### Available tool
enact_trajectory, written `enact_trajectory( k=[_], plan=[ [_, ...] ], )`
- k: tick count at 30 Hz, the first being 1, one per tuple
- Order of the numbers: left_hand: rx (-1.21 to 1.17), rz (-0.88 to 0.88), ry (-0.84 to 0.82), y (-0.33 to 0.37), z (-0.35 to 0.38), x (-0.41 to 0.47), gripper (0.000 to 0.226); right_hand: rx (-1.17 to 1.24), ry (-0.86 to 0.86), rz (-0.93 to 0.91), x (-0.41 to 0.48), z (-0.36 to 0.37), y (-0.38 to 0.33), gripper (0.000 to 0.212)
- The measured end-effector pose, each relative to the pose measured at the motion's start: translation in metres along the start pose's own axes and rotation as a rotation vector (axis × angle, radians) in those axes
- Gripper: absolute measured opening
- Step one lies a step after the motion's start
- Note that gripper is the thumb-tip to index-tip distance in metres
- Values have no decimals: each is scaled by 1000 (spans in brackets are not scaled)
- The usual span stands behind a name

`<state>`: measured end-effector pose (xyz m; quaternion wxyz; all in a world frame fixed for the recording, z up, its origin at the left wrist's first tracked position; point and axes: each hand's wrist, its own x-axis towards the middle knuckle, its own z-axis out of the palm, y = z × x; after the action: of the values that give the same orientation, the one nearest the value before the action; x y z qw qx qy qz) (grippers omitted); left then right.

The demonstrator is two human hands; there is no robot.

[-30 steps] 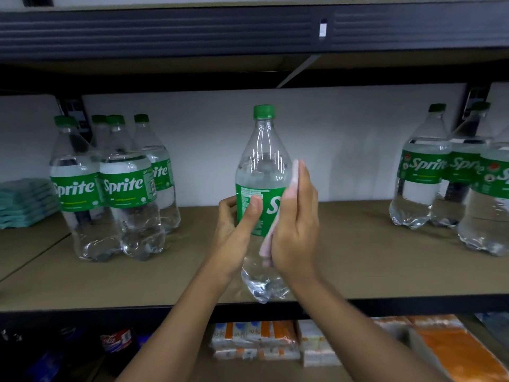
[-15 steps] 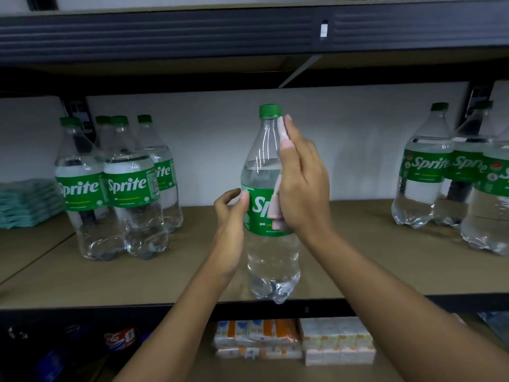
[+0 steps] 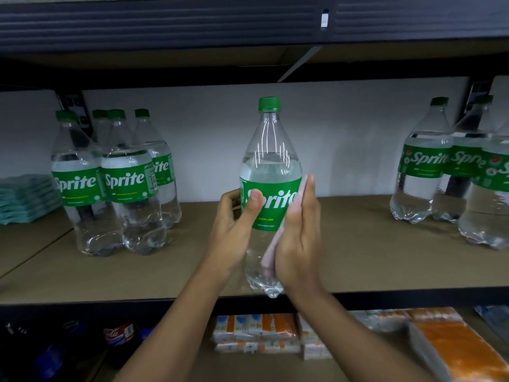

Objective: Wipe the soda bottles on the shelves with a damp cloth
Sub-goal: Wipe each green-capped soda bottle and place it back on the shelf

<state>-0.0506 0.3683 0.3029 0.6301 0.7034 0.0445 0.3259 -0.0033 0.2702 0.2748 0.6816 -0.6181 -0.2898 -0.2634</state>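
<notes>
Right fingers (image 3: 309, 194): lying straight and together, pressing the pink cloth (image 3: 271, 253) flat against the right side of the held bottle (image 3: 271, 161); not curling round anything.
Left fingers (image 3: 228, 198): wrapping behind the held bottle, the thumb lying across its green label; the left hand (image 3: 234, 224) is gripping firmly.
Change: half a second ago the right hand (image 3: 298, 238) was up beside the cap (image 3: 269, 103); it is now sitting at the label and lower body. The label is also showing more of its word.
Meaning: a downward stroke is probably finishing and the bottle is being turned, so this one is looking part-wiped.
Position: the held bottle is standing upright before the shelf (image 3: 358, 257).
Contents: clear liquid is reaching the shoulder, and the cap is sitting on.
Left group (image 3: 110, 183): standing left of the held bottle, capped and full.
Right group (image 3: 440, 166): standing right of it, likewise; both probably awaiting wiping.
</notes>
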Motion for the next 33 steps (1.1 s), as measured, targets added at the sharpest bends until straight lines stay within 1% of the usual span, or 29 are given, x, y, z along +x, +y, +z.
enact_trajectory(
  k=[4,6,9,11,14,16,18,21,24,26,30,33],
  plan=[
    [25,-10,-17,0,-2,0,75,6,-57,-37,62,0,-43,42],
    [39,-26,-40,3,-3,-1,77,0,-78,-51,72,0,-50,42],
    [21,-33,-31,6,-2,-4,66,-11,-22,-99,48,0,-33,44],
    [15,-50,-7,5,-2,-3,63,-11,12,-93,18,-1,-10,46],
    [-4,-85,19,5,0,-1,64,0,6,-31,-18,-2,14,47],
    [-30,-103,15,6,2,0,68,-2,-7,-12,-26,-3,17,48],
    [-21,-89,-13,8,4,0,76,5,-7,-6,-14,-2,8,47],
    [18,-61,-50,12,7,3,88,11,-19,-30,28,-2,-25,45],
    [41,-36,-65,11,9,9,88,3,-61,-47,72,-2,-50,42],
    [18,-33,-57,9,8,11,85,8,-70,-49,79,0,-52,41],
    [-2,-32,-71,7,3,10,76,-12,6,-114,35,3,-19,45],
    [-11,-50,-53,8,3,10,77,-12,-7,-86,-6,0,13,46]
  ],
)
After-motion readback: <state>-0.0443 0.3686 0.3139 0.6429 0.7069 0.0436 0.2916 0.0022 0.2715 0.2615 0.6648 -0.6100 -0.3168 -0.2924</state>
